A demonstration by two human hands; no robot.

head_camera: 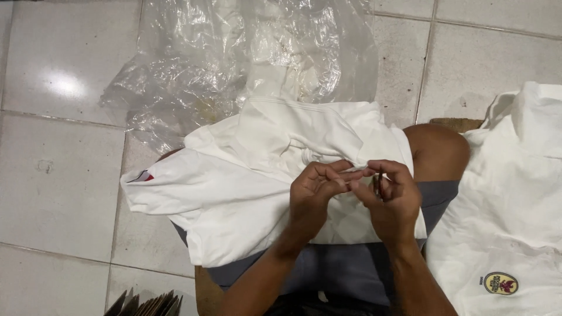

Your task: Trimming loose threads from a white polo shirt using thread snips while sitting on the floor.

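While the shirt [234,193] is lying across the lap, the left hand [313,196] and right hand [389,199] are pinching something small together. Bare tiles [58,175] are lying open leftward; another shirt [509,205] is crowding the right.

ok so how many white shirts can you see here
2. One white shirt lies across the person's lap, under the left hand and right hand. The second white shirt, with a round badge, lies at the right edge. More may be hidden beneath.

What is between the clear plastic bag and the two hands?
In the head view, the white shirt on the lap fills the stretch between the plastic bag and the left hand and right hand.
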